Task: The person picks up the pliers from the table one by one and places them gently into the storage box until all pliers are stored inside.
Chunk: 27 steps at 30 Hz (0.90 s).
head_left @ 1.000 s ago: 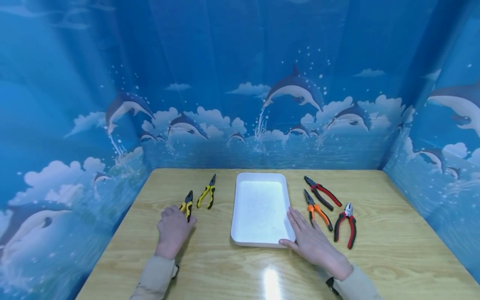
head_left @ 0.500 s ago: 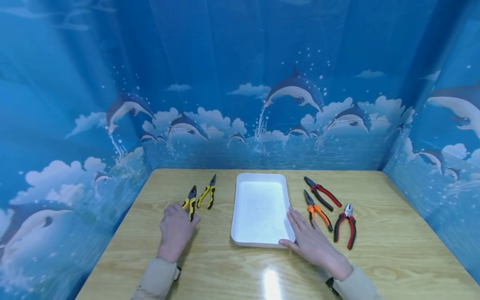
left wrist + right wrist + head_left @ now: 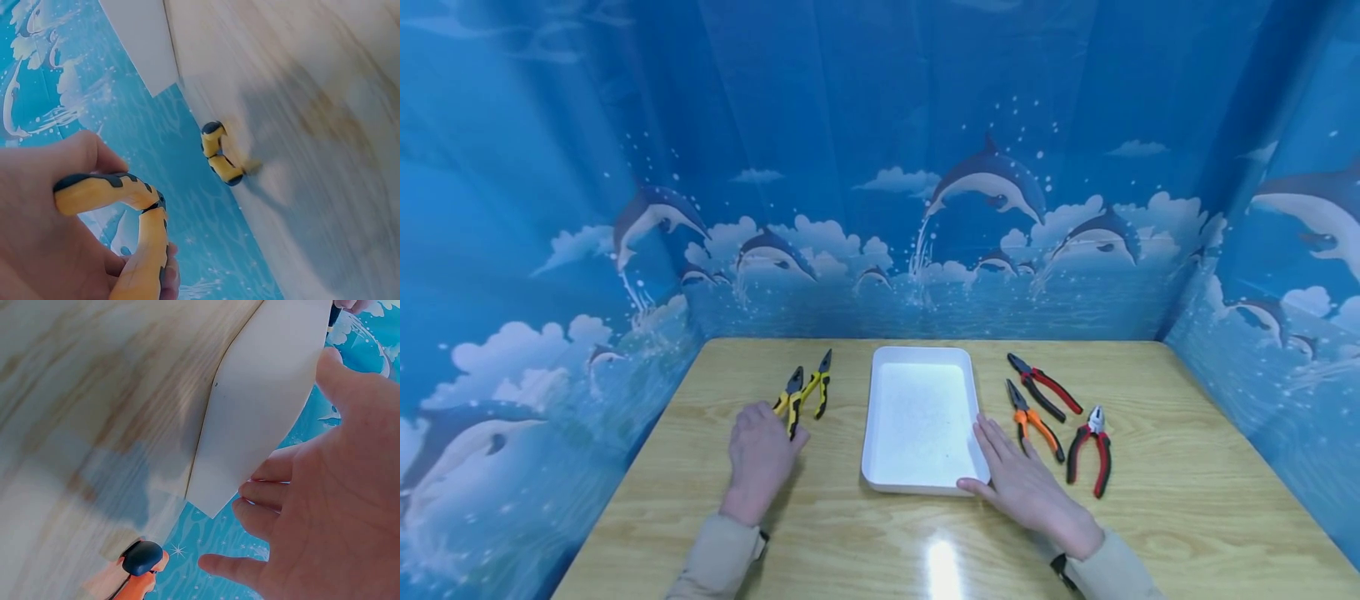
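Observation:
In the head view my left hand [image 3: 762, 454] holds yellow-and-black pliers [image 3: 794, 387] by the handles, jaws pointing away. The left wrist view shows the thumb and fingers around the spread yellow handles [image 3: 150, 231]. Just right of them, a second pair of yellow-and-black pliers [image 3: 822, 380], with a long nose, lies on the table. My right hand [image 3: 1026, 487] rests against the right side of a white tray [image 3: 925, 421], fingers straight. In the right wrist view its fingertips meet the tray's wall [image 3: 250, 406]; the palm holds nothing.
Right of the tray lie orange-and-black pliers [image 3: 1034, 423], red-and-black pliers [image 3: 1047, 385] and another red-handled pair [image 3: 1092, 442]. The wooden table [image 3: 1195, 467] is bounded by a blue dolphin-print curtain [image 3: 865, 167] at the back and sides.
My left hand has moved right and slightly away with the pliers, so they now overlap the long-nosed pair in the head view. The right hand and tray have stayed still.

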Available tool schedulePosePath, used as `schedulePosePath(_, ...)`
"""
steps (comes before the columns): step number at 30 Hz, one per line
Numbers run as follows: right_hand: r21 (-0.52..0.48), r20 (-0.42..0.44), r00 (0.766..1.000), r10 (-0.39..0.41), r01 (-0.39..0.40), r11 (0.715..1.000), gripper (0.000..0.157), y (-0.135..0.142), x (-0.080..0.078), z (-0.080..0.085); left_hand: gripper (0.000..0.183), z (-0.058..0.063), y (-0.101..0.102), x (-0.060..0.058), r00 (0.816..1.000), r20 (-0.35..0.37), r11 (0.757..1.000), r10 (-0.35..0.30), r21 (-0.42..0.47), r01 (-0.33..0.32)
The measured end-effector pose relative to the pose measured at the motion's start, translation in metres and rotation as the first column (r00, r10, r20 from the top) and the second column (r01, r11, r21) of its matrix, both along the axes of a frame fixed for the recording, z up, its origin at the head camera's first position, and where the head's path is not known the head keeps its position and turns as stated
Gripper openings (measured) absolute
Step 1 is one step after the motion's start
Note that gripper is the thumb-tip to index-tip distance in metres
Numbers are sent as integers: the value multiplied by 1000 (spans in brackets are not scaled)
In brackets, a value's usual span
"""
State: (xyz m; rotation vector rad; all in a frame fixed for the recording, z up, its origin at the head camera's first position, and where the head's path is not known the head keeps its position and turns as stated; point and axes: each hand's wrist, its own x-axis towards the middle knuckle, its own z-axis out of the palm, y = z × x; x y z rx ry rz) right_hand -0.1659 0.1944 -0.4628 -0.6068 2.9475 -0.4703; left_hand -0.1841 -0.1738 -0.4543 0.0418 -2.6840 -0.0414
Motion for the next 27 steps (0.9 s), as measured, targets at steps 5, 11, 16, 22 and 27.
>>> schedulePosePath(5,1,2,1000,-6,6,1000,90,0,1,1,71,4,7,0,998,64,1000,-6,25,5)
schedulePosePath(11,7,-4,1000,-6,6,1000,89,0,2,1,62,6,16,-3,996,86,998,-27,58,22)
schedulePosePath(16,6,-15,1000,0,0,1000,89,0,1,1,64,6,26,-6,996,82,997,-37,74,31)
schedulePosePath(22,6,-16,1000,1,-1,1000,88,0,1,1,67,7,42,-9,992,125,998,-34,64,26)
schedulePosePath(27,3,-9,1000,-3,3,1000,89,0,1,1,62,9,57,-12,989,138,998,-52,38,47)
